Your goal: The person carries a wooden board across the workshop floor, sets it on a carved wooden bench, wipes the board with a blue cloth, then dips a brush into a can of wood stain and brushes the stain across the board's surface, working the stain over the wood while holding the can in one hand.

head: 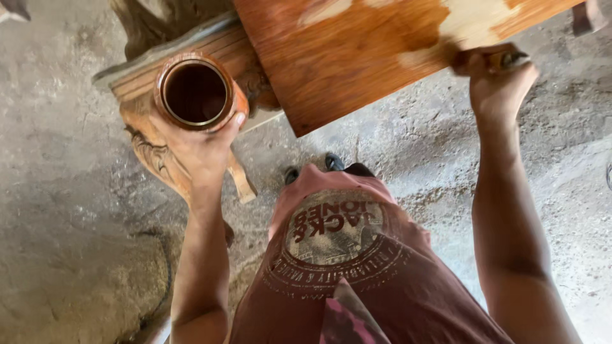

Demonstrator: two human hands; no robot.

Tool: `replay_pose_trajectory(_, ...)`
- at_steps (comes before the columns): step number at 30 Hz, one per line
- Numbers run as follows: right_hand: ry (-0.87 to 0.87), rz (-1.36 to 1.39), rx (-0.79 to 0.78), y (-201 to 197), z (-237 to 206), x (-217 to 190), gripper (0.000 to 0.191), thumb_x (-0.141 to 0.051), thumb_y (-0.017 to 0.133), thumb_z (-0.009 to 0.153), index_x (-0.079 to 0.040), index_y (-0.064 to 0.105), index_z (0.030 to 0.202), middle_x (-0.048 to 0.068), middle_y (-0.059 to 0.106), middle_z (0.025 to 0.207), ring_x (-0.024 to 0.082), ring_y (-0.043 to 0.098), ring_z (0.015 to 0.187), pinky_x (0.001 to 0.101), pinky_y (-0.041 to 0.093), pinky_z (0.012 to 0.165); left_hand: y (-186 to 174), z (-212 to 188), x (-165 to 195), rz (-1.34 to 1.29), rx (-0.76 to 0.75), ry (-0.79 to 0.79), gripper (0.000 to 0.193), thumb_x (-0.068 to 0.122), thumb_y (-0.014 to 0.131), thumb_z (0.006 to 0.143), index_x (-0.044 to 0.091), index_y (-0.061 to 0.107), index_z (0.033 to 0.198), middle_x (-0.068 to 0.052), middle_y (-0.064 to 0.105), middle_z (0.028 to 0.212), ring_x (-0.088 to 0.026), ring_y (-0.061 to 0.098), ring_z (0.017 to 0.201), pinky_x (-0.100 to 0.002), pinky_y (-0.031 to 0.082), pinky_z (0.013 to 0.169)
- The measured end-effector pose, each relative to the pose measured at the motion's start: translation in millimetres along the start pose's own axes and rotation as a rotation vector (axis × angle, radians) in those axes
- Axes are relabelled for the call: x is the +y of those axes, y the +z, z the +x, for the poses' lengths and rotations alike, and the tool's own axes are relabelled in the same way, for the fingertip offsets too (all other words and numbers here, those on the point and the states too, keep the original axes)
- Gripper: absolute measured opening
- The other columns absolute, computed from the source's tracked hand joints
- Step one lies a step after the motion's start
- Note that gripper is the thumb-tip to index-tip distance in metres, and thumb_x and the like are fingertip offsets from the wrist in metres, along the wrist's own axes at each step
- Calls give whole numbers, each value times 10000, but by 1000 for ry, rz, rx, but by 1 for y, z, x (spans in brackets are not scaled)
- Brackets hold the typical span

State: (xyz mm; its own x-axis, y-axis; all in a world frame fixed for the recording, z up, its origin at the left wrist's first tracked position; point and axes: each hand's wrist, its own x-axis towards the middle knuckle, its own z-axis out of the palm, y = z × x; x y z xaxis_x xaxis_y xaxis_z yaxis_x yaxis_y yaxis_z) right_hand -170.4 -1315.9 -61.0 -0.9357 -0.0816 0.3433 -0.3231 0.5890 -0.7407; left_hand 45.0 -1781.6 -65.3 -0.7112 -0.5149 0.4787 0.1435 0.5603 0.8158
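Overhead, left hand (197, 143) cups stain can (195, 93); right hand (494, 79) presses brush (503, 60) on board (357, 51).

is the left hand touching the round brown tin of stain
Touching. The head view shows the left hand wrapped around the round brown tin from below, with a fingertip pressed against its side.

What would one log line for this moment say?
left hand: holds open can of dark stain | right hand: presses brush on wooden panel | panel: partly stained, pale patches left
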Motion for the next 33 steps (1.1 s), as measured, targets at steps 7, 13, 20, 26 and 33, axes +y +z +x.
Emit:
replay_pose_trajectory(7,-531,-160,-212,89,-74,-80,152,54,633,947,-53,740,965,118,756,934,222,730,700,323,578,531,16,3,51,-62,-27,119,1046,219,1037,782,43,296,1499,-178,592,1408,-284,681,1276,-390,582,1090)
replay_pose_trajectory(13,-257,-230,-106,23,-21,-51,22,-62,761,1025,-44,761,1038,124,763,912,237,728,738,376,591,654,34,-2,88,-139,-70,236,1104,232,1009,795,25,234,1555,-183,616,1382,-285,706,1252,-400,618,1112)
replay_pose_trajectory(20,-388,-90,-162,-71,24,-109,54,10,770,1097,52,750,1069,159,770,968,173,735,738,278,619,682,58,1,99,217,-42,497,1160,446,1022,749,-24,261,1489,-225,422,1398,-344,480,1330,-522,464,1156)
replay_pose_trajectory(26,-591,260,-383,-67,-3,-207,186,-122,805,1001,-21,674,1086,147,725,958,161,754,820,276,608,715,81,7,106,403,-44,624,1062,513,920,907,-77,250,1482,-266,378,1406,-414,444,1361,-567,428,1197)
replay_pose_trajectory(33,-864,58,-347,16,0,-229,246,-143,921,856,-119,727,1004,39,740,878,178,712,810,369,509,780,96,10,129,312,-79,565,974,420,915,875,-37,292,1468,-260,418,1418,-434,467,1369,-636,383,1216)
